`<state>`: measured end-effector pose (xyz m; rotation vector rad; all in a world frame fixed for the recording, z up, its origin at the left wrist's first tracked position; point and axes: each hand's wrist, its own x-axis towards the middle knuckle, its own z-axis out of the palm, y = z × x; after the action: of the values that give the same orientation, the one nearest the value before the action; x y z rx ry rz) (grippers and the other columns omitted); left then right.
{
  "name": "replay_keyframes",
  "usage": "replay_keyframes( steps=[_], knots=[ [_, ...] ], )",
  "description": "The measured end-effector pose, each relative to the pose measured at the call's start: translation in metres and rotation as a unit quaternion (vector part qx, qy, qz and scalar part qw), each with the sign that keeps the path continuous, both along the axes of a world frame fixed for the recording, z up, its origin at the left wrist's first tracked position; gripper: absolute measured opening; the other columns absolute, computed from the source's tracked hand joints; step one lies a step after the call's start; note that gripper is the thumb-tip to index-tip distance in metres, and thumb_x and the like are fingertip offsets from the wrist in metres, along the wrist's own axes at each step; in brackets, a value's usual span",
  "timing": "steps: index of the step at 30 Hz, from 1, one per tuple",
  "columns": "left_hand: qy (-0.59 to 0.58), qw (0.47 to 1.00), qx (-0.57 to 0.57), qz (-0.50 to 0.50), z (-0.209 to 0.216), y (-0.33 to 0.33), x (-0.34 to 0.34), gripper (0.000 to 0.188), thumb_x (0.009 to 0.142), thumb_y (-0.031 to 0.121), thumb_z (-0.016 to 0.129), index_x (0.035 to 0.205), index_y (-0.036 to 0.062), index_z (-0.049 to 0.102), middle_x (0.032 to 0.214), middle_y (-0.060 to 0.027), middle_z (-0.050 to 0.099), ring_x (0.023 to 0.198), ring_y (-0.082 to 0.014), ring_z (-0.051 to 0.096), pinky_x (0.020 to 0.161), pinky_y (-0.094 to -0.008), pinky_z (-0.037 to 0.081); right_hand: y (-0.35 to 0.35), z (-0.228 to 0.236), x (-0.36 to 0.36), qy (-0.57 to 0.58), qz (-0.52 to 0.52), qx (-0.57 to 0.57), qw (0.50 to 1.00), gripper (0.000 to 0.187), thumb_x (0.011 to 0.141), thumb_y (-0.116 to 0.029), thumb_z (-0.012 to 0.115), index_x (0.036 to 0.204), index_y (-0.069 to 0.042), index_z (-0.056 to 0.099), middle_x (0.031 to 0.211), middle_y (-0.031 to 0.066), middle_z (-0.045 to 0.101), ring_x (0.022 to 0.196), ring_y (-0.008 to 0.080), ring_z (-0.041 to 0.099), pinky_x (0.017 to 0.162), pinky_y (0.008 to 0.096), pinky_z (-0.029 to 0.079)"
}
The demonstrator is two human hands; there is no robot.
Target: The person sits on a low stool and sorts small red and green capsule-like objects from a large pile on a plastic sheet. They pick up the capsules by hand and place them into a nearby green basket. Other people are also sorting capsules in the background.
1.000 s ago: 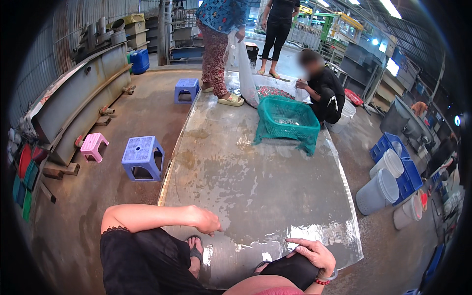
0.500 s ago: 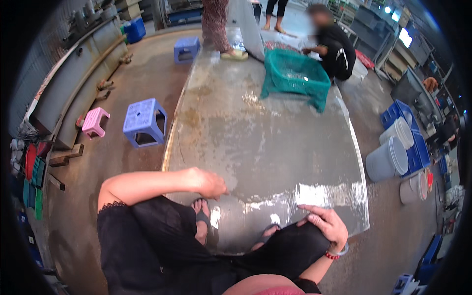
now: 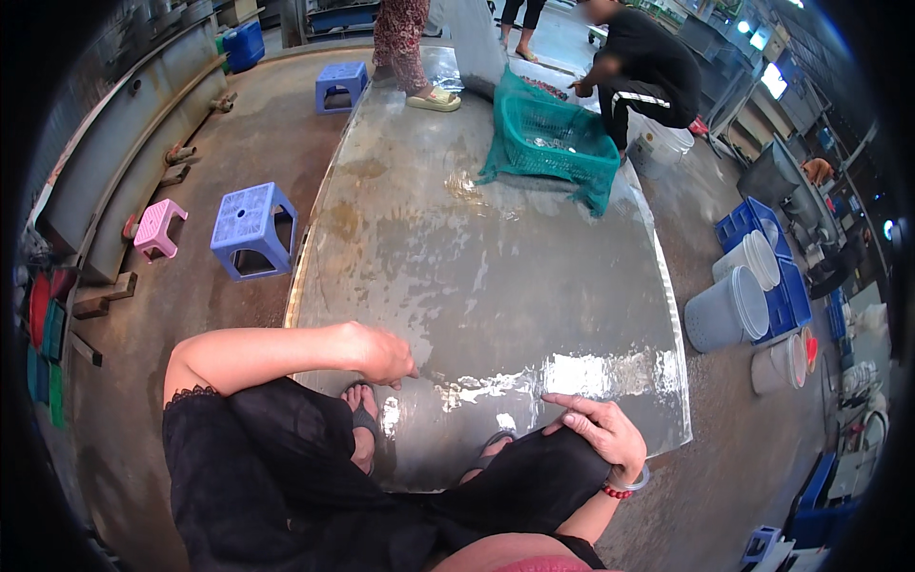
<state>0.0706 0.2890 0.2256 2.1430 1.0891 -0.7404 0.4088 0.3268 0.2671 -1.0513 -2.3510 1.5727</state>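
My left hand (image 3: 379, 356) hangs loosely off my bent left forearm, above my left foot, fingers drooping toward the right and nothing visible in them. Some of its fingers are hidden behind the back of the hand. Over my right knee lies my right hand (image 3: 599, 429), index finger stretched out to the left and the others slightly bent. It holds nothing; a red beaded bracelet (image 3: 617, 491) and a pale bangle circle its wrist. Beneath and ahead of both hands spreads a wet grey sheet (image 3: 515, 276) with a pale raised edge.
A teal basket (image 3: 562, 143) draped in green netting stands at the sheet's far end; a person in black crouches beside it. Another person in patterned trousers (image 3: 398, 43) stands further left. Blue stools (image 3: 253, 229) and a pink stool (image 3: 160, 229) are left, white buckets (image 3: 726, 310) and blue crates right.
The whole view has shifted, so the surroundings sit further left. The crouching person's body and arm have changed position by the basket. My hands keep nearly the same pose.
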Motion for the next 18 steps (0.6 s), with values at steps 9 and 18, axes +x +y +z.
replay_keyframes(
  steps=[9, 18],
  knots=[
    [-0.018, 1.000, 0.009, -0.018, -0.013, -0.001, -0.006, 0.047, 0.086, 0.028, 0.054, 0.127, 0.0075, 0.047, 0.108, -0.0185, 0.059, 0.103, -0.0353, 0.055, 0.084, -0.0429, 0.045, -0.003, 0.003, 0.009, -0.008, 0.008, 0.005, 1.000, 0.037, 0.091, -0.026, 0.048, 0.124, -0.011, 0.051, 0.082, 0.0071, 0.069, 0.082, 0.0232, 0.065, 0.078, 0.0305, 0.047],
    [-0.043, 0.998, 0.034, -0.013, -0.017, 0.005, -0.022, 0.048, 0.087, 0.029, 0.053, 0.128, 0.0053, 0.045, 0.111, -0.0199, 0.058, 0.102, -0.0367, 0.054, 0.084, -0.0438, 0.045, -0.005, 0.007, 0.008, -0.012, -0.018, -0.054, 0.998, 0.034, 0.091, -0.022, 0.048, 0.122, -0.009, 0.054, 0.083, 0.0046, 0.069, 0.084, 0.0136, 0.061, 0.083, 0.0262, 0.044]
  ],
)
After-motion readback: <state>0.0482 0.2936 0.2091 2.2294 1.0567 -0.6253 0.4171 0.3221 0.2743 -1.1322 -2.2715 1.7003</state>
